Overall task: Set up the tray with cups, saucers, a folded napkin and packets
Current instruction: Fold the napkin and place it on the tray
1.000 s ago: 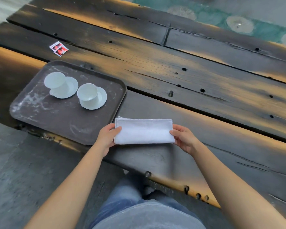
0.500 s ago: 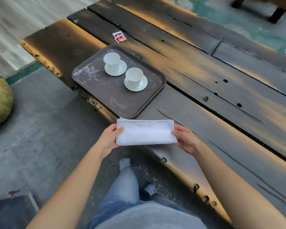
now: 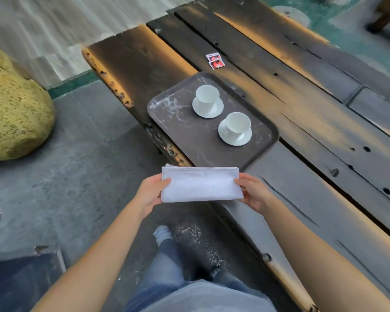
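A folded white napkin is held flat between both hands, just off the near corner of the brown tray. My left hand pinches its left end and my right hand pinches its right end. On the tray stand two white cups, each on a white saucer: one farther left, one nearer and to the right. Two red and white packets lie on the table planks beyond the tray.
The dark plank table runs diagonally, its left end past the tray and its near edge under my right forearm. A large yellow stone sits on the grey floor at left. My legs and one foot are below.
The camera view has swung right and back, so tray and table sit farther up and right in frame. The napkin stays gripped by both hands, now lifted near the table's edge by the tray corner.
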